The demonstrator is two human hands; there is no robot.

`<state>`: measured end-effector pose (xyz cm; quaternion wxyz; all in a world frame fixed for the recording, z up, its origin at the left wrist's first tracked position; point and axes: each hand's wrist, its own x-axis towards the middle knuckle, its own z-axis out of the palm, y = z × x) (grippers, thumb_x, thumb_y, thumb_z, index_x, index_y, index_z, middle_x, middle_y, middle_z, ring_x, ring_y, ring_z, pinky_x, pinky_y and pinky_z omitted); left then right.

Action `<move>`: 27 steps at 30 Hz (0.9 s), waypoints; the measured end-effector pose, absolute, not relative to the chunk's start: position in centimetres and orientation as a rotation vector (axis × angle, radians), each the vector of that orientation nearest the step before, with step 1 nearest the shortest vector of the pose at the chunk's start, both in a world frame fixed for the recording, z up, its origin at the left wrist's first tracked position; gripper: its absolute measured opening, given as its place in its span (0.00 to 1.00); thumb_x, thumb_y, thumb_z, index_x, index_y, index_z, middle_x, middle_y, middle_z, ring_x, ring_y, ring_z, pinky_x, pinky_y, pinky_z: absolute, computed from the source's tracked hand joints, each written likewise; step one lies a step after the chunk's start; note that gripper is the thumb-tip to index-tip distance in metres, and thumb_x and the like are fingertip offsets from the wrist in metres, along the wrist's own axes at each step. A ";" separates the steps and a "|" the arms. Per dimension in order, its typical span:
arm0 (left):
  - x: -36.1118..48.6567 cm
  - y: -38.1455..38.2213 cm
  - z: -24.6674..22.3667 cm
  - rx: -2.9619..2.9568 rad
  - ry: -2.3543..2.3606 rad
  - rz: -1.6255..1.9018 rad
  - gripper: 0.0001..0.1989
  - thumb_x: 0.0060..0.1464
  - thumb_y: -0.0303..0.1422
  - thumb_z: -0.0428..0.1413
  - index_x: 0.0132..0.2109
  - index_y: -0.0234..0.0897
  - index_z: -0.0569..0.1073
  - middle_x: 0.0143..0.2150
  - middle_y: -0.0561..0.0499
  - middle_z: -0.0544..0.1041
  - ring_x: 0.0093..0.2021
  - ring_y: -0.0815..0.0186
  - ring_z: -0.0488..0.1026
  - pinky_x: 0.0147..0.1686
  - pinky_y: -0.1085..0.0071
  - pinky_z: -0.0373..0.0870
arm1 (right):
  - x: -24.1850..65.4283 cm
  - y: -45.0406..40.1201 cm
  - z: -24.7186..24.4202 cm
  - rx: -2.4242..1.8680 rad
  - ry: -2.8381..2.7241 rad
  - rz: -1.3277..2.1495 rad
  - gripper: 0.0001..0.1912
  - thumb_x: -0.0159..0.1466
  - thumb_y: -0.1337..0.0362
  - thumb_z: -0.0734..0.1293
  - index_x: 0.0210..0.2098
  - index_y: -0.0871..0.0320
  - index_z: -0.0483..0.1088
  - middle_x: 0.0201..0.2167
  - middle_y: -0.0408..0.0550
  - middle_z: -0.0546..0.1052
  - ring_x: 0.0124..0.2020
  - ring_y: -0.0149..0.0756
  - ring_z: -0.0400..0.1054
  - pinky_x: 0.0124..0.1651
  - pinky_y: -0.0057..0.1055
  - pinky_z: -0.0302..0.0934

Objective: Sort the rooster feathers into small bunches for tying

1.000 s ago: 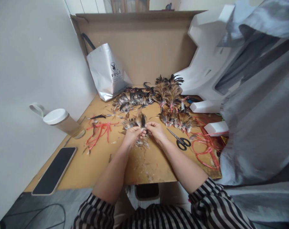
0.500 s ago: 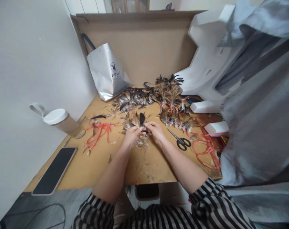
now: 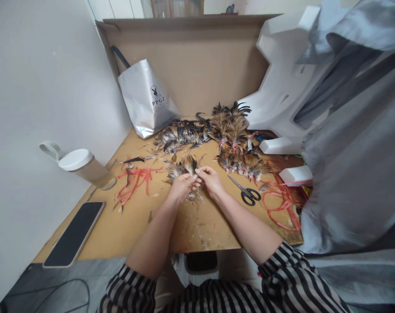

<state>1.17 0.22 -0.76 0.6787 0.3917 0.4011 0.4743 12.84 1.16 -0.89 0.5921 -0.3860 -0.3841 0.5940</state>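
Observation:
My left hand (image 3: 183, 187) and my right hand (image 3: 210, 178) meet over the middle of the brown table, thumbs and fingertips pinched close together. Between them they grip dark and brown feathers (image 3: 194, 164), whose tips point away from me. More loose feathers lie under and just behind my hands. To the right rests a row of tied brown feather bunches (image 3: 243, 164). Behind it stand taller bunches with red ties (image 3: 232, 124). A heap of black and white feathers (image 3: 184, 134) lies at the back. Black-handled scissors (image 3: 249, 194) lie beside my right forearm.
Red plastic strips (image 3: 137, 182) lie on the left, with more red strips (image 3: 284, 202) on the right. A lidded cup (image 3: 86, 167) and a phone (image 3: 74, 234) are at the left edge. A silver bag (image 3: 145, 100) leans at the back, and a white frame (image 3: 279, 78) stands right.
The dark feather between my fingertips now shows less and has tilted. My right hand has shifted slightly left, closer against my left fingers.

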 end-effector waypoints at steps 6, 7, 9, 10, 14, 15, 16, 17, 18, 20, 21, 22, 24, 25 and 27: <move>1.2 0.2 -0.7 0.921 0.927 1.089 0.12 0.39 0.36 0.62 0.27 0.29 0.73 0.26 0.47 0.75 0.21 0.76 0.67 0.20 0.81 0.61 | 12.8 0.9 -0.7 -0.874 -0.917 1.449 0.16 0.45 0.54 0.71 0.24 0.58 0.65 0.14 0.37 0.66 0.15 0.25 0.57 0.19 0.25 0.55; 1.3 0.2 -0.7 0.931 0.933 1.090 0.12 0.39 0.36 0.62 0.27 0.29 0.73 0.26 0.47 0.75 0.21 0.76 0.67 0.20 0.81 0.61 | 12.9 0.9 -0.6 -0.887 -0.916 1.450 0.16 0.45 0.54 0.72 0.24 0.58 0.66 0.14 0.38 0.66 0.15 0.25 0.58 0.19 0.25 0.55; 1.3 0.2 -0.7 0.946 0.947 1.091 0.13 0.39 0.37 0.62 0.28 0.30 0.73 0.27 0.46 0.75 0.21 0.74 0.68 0.20 0.80 0.61 | 13.0 1.0 -0.6 -0.912 -0.907 1.434 0.16 0.44 0.56 0.73 0.24 0.59 0.67 0.16 0.39 0.68 0.17 0.24 0.59 0.20 0.24 0.55; 1.3 0.2 -0.7 0.951 0.955 1.091 0.13 0.39 0.37 0.62 0.28 0.30 0.73 0.27 0.46 0.76 0.21 0.74 0.69 0.20 0.80 0.62 | 13.1 1.1 -0.6 -0.915 -0.900 1.428 0.15 0.43 0.56 0.73 0.24 0.59 0.68 0.16 0.39 0.68 0.17 0.24 0.59 0.21 0.23 0.55; 1.3 0.2 -0.7 0.949 0.961 1.095 0.14 0.38 0.37 0.62 0.29 0.30 0.73 0.28 0.45 0.76 0.23 0.73 0.69 0.21 0.79 0.62 | 13.3 1.2 -0.6 -0.879 -0.884 1.433 0.14 0.43 0.58 0.73 0.23 0.59 0.68 0.17 0.39 0.68 0.19 0.24 0.59 0.22 0.24 0.55; 1.2 0.2 -0.7 0.945 0.950 1.095 0.14 0.39 0.37 0.62 0.29 0.30 0.73 0.29 0.45 0.76 0.23 0.73 0.69 0.21 0.79 0.62 | 13.3 1.2 -0.6 -0.864 -0.882 1.449 0.14 0.43 0.58 0.73 0.22 0.59 0.68 0.17 0.39 0.68 0.18 0.24 0.59 0.22 0.24 0.55; 1.2 0.2 -0.7 0.940 0.937 1.092 0.13 0.39 0.37 0.62 0.29 0.30 0.73 0.29 0.46 0.76 0.23 0.74 0.69 0.21 0.80 0.62 | 13.3 1.1 -0.6 -0.846 -0.883 1.471 0.14 0.43 0.58 0.73 0.22 0.59 0.68 0.16 0.38 0.67 0.18 0.24 0.59 0.22 0.24 0.55; 1.2 0.2 -0.7 0.936 0.921 1.090 0.13 0.39 0.37 0.62 0.29 0.30 0.73 0.28 0.46 0.76 0.22 0.75 0.68 0.20 0.80 0.61 | 13.3 1.1 -0.5 -0.827 -0.889 1.501 0.14 0.44 0.58 0.73 0.23 0.58 0.67 0.15 0.38 0.67 0.18 0.25 0.59 0.22 0.24 0.55; 1.2 0.2 -0.7 0.933 0.906 1.086 0.13 0.40 0.37 0.61 0.29 0.30 0.73 0.27 0.47 0.75 0.22 0.75 0.68 0.20 0.81 0.61 | 13.3 1.1 -0.5 -0.812 -0.900 1.533 0.14 0.44 0.57 0.73 0.23 0.58 0.67 0.14 0.37 0.67 0.17 0.25 0.59 0.22 0.24 0.54; 1.1 0.1 -0.6 0.937 0.890 1.083 0.13 0.40 0.37 0.61 0.27 0.30 0.72 0.25 0.49 0.74 0.20 0.76 0.66 0.19 0.81 0.60 | 13.4 1.1 -0.4 -0.812 -0.929 1.580 0.14 0.44 0.57 0.72 0.23 0.58 0.67 0.14 0.38 0.67 0.17 0.25 0.59 0.22 0.24 0.53; 1.1 0.1 -0.6 0.943 0.893 1.081 0.13 0.40 0.37 0.61 0.27 0.30 0.72 0.24 0.50 0.73 0.20 0.77 0.65 0.18 0.81 0.59 | 13.6 1.2 -0.4 -0.835 -0.942 1.581 0.14 0.44 0.57 0.72 0.23 0.58 0.68 0.14 0.38 0.67 0.17 0.25 0.58 0.22 0.24 0.52; 1.1 0.1 -0.5 0.948 0.901 1.085 0.13 0.40 0.37 0.61 0.26 0.30 0.72 0.22 0.50 0.72 0.19 0.77 0.65 0.18 0.81 0.59 | 13.8 1.4 -0.3 -0.871 -0.955 1.560 0.13 0.44 0.57 0.72 0.23 0.59 0.68 0.15 0.38 0.67 0.17 0.24 0.58 0.22 0.23 0.51; 1.0 0.2 -0.4 0.941 0.920 1.109 0.12 0.40 0.37 0.62 0.27 0.30 0.72 0.22 0.51 0.72 0.19 0.77 0.65 0.18 0.81 0.59 | 14.6 2.0 -0.3 -0.970 -0.986 1.429 0.13 0.44 0.56 0.71 0.24 0.58 0.70 0.15 0.39 0.68 0.17 0.23 0.56 0.21 0.23 0.49; 1.0 0.2 -0.4 0.923 0.925 1.129 0.12 0.40 0.36 0.62 0.29 0.30 0.73 0.23 0.50 0.73 0.19 0.77 0.65 0.18 0.81 0.59 | 15.1 2.3 -0.3 -1.025 -1.017 1.330 0.13 0.45 0.56 0.71 0.24 0.58 0.71 0.16 0.39 0.68 0.17 0.24 0.55 0.22 0.24 0.49; 0.9 0.4 -0.3 0.865 0.927 1.171 0.13 0.40 0.36 0.62 0.32 0.30 0.73 0.27 0.49 0.75 0.20 0.77 0.66 0.18 0.82 0.59 | 16.5 3.1 -0.4 -1.132 -1.101 1.095 0.11 0.45 0.57 0.70 0.23 0.59 0.71 0.19 0.41 0.71 0.19 0.25 0.58 0.25 0.25 0.52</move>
